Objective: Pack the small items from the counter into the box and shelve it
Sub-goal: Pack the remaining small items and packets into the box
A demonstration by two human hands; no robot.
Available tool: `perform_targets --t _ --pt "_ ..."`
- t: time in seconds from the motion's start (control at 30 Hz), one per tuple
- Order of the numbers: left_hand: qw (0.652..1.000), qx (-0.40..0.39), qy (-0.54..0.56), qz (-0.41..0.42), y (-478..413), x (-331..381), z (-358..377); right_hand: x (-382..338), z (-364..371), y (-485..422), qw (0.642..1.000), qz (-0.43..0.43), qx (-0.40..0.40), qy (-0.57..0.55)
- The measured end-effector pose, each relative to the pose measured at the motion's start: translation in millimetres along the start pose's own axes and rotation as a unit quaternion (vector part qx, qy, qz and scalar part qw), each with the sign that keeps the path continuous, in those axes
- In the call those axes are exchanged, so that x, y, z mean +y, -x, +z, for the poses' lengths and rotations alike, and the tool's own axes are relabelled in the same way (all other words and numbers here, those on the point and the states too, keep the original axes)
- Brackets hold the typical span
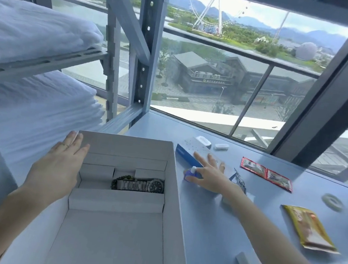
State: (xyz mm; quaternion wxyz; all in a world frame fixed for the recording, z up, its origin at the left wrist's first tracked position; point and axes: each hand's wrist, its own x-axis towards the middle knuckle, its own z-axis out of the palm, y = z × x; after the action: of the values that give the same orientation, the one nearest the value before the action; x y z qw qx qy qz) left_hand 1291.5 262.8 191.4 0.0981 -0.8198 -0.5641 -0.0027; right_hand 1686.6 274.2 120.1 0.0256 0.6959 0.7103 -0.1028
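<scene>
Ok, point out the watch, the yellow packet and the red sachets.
watch point(156, 186), head view, on its dial.
yellow packet point(311, 228), head view, its middle.
red sachets point(265, 173), head view, the seam between the two.

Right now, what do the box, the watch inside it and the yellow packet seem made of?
Box: probably matte white cardboard, with folded flaps. Watch: apparently polished metal; its linked bracelet glints silver. Yellow packet: likely glossy plastic or foil film, judging by its sheen.
</scene>
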Motion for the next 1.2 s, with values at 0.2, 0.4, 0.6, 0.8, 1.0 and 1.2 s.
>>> perform_targets --t 0.2,0.4,0.6,0.8,1.0,1.2 --pt "0.998 0.007 0.062 0.033 -29.6 11.6 0.3 29.6 13.5 62.9 0.999 0.039 0.007 -0.018" --pt "0.995 -0.005 0.074 0.063 -68.6 20.4 20.9 45.9 15.4 116.9 0.994 0.086 0.006 -0.066" --pt "0.993 -0.007 0.089 0.076 -92.7 29.2 30.0 46.3 9.9 145.4 0.992 0.109 0.0 -0.062" --pt "0.995 -0.004 0.038 0.089 -90.3 36.2 19.6 31.9 -9.5 161.3 0.958 0.065 0.213 -0.182" --pt "0.994 0.015 0.037 0.1 -69.9 42.2 2.3 1.3 -55.8 152.9 0.919 0.027 0.224 -0.323" --pt "0.992 0.012 0.063 0.106 -65.9 42.1 -2.6 -1.2 -40.4 132.8 0.986 0.085 0.091 -0.113"
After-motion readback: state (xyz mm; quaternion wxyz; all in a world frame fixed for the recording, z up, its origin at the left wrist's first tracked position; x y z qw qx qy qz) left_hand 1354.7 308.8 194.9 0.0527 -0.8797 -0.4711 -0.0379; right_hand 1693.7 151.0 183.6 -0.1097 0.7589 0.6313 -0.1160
